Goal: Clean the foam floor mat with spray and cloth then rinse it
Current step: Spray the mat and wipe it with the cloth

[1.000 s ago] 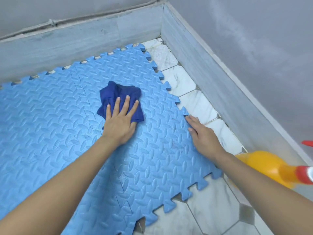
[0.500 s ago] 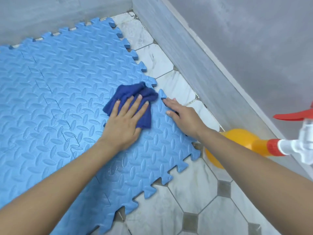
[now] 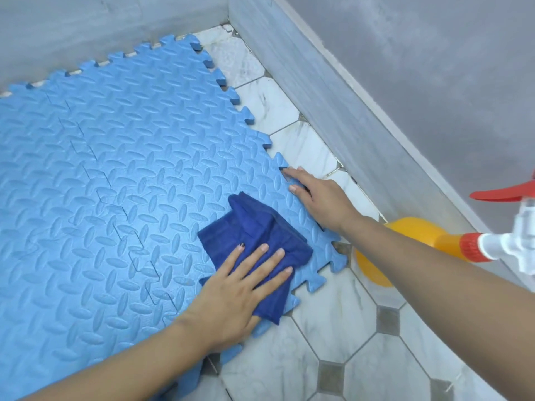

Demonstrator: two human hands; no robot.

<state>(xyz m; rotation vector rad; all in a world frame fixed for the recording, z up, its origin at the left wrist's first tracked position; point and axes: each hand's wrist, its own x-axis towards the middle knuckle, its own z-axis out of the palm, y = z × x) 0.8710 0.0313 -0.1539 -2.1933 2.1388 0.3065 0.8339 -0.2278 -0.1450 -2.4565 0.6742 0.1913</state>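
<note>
Here, spread fingers of the left hand press a dark blue cloth flat onto the blue foam mat near its corner; the right hand, open, pins the mat's edge, spray bottle beside

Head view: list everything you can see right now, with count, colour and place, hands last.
foam mat: one, light blue, interlocking pieces, on the floor at left.
cloth: one, dark blue, bunched on the mat's near right corner.
spray bottle: one, orange with red trigger and white head, on the tiles at right.
floor tiles: many, white marble with grey insets, right of the mat.
walls: two, grey, meeting in the far corner.
left hand: flat on the cloth.
right hand: resting on the mat's right edge.
</note>
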